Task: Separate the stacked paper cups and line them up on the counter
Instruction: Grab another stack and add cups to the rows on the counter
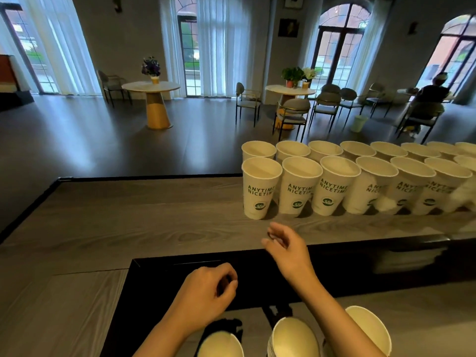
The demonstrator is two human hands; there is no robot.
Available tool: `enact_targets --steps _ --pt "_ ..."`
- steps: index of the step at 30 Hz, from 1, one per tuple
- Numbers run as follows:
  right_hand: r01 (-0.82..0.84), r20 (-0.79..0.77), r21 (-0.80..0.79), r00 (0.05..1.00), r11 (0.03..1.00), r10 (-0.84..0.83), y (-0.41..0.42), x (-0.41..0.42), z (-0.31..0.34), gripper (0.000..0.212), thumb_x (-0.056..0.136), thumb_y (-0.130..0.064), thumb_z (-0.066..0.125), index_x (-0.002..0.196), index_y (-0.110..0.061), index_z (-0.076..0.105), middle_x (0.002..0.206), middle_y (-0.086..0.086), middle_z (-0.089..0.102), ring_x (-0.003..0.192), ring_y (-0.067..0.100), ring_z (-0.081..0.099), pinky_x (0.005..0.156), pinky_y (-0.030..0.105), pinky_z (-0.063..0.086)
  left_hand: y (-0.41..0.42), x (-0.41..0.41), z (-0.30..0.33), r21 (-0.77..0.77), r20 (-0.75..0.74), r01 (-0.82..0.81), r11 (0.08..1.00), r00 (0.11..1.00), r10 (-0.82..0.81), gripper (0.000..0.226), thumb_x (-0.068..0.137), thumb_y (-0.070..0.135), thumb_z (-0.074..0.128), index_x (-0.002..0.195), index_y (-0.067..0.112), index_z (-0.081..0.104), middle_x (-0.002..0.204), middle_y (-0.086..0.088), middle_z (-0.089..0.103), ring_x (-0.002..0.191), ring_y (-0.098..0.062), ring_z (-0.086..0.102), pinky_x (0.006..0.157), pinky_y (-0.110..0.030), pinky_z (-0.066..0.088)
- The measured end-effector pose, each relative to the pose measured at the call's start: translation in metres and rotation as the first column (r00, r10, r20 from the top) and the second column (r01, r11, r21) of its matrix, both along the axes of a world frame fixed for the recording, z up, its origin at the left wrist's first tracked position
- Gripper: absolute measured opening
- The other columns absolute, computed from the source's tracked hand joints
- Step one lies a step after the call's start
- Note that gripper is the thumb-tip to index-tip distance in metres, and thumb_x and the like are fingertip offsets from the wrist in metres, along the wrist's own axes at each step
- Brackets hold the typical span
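White paper cups stand upright and empty in two rows along the worktop's far edge; cup stacks sit at the near edge; bare worktop lies left of the rows; left hand and right hand hover loosely curled, holding nothing.

Two rows of white paper cups stand upright along the far edge of the tabletop, toward its right end. The front row shows seven, the back row eight, with both rows running out of view at the right. Three more cup mouths show at the near edge. Two hands: left, right.
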State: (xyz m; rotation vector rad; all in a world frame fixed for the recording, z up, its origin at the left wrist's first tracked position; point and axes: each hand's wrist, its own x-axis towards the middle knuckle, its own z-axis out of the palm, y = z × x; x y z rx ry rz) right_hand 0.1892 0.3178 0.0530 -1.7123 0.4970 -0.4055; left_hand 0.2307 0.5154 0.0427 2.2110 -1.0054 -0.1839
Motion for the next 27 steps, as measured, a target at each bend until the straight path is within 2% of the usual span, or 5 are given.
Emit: enact_targets --steps 7,12,18,22,27 --pt "-0.063 0.043 -0.009 0.997 0.998 0.063 -0.034 -0.079 -0.006 0.017 0.085 -0.004 0.067 0.093 -0.018 0.072 0.092 0.002 0.074 0.094 0.019 0.069 0.080 0.022 0.054 -0.034 -0.046 -0.022 -0.106 -0.263 -0.045 0.993 0.965 0.015 0.018 0.090 0.015 0.061 0.080 0.029 0.066 0.072 0.007 0.069 0.066 -0.011 0.066 0.068 -0.036 0.054" --pt "0.054 -0.039 -0.193 0.997 0.980 -0.062 -0.074 -0.135 -0.031 0.018 0.087 -0.013 0.067 0.097 -0.027 0.071 0.095 -0.011 0.072 0.095 0.001 0.066 0.087 0.025 0.054 -0.085 -0.094 -0.029 -0.237 -0.442 -0.085 0.968 0.896 -0.030 0.021 0.091 0.006 0.058 0.083 0.023 0.068 0.073 0.004 0.069 0.072 -0.009 0.067 0.066 -0.023 0.054" --pt "0.189 -0.065 -0.338 0.973 0.922 -0.224 -0.095 -0.190 -0.058 0.019 0.086 -0.010 0.066 0.099 -0.024 0.068 0.106 -0.008 0.064 0.107 0.014 0.059 0.096 0.038 0.047 -0.153 -0.138 -0.030 -0.273 -0.585 -0.075 0.959 0.804 -0.103 0.026 0.091 0.010 0.058 0.113 0.025 0.058 0.108 0.014 0.060 0.097 0.003 0.058 0.078 -0.007 0.047" --pt "0.179 -0.091 -0.317 0.972 0.932 -0.217 -0.098 -0.215 -0.082 0.048 0.081 -0.019 0.074 0.121 -0.037 0.054 0.145 -0.005 0.034 0.134 0.013 0.032 0.104 0.032 0.035 -0.195 -0.146 -0.041 -0.116 -0.694 -0.120 0.986 0.720 0.006 0.057 0.092 0.011 0.056 0.143 0.023 0.033 0.142 0.003 0.037 0.131 -0.016 0.039 0.097 -0.021 0.035" --pt "0.130 -0.232 0.040 0.966 0.991 -0.117 -0.096 -0.223 -0.125 0.119 0.067 -0.016 0.085 0.150 -0.039 0.003 0.156 -0.010 0.012 0.140 0.010 0.018 0.109 0.035 0.028 -0.220 -0.145 -0.070 0.079 -0.816 -0.244 0.967 0.541 0.204 0.063 0.097 0.011 0.047 0.151 0.020 0.017 0.155 -0.012 0.026 0.140 -0.031 0.029 0.112 -0.041 0.027"
